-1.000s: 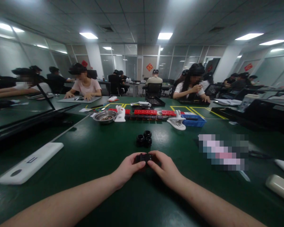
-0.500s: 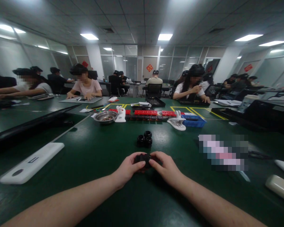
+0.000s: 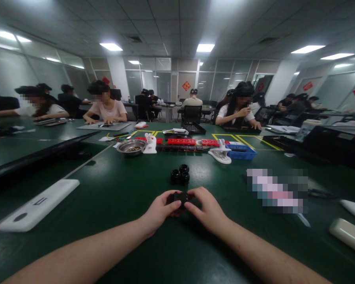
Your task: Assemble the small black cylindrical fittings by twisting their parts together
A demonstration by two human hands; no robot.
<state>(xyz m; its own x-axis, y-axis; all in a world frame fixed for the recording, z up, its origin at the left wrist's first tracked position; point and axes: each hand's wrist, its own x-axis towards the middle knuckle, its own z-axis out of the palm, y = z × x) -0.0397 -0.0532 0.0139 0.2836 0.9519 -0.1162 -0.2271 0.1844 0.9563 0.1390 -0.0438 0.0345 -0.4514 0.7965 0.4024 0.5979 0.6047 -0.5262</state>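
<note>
Just above the green table, my left hand (image 3: 159, 210) is closed around a small black part (image 3: 181, 197); fingers cover much of it, so I cannot make out its exact kind. From the other side, my right hand (image 3: 208, 208) pinches the same part, thumb at the near side and forefinger on its right end. Beyond my hands, several glossy black ring-shaped pieces (image 3: 184, 176) stand close together on the tabletop.
Farther back are a metal bowl (image 3: 132, 147) of small parts, white clamps (image 3: 221, 152), red strips (image 3: 182, 141) and a blue bin (image 3: 242, 152). A white device (image 3: 40, 205) lies at left, a blurred-out item (image 3: 276, 191) at right. Several people sit opposite.
My right thumb and fingers have shifted slightly on the black part. My left hand keeps its hold, and the ring-shaped pieces stay put.
</note>
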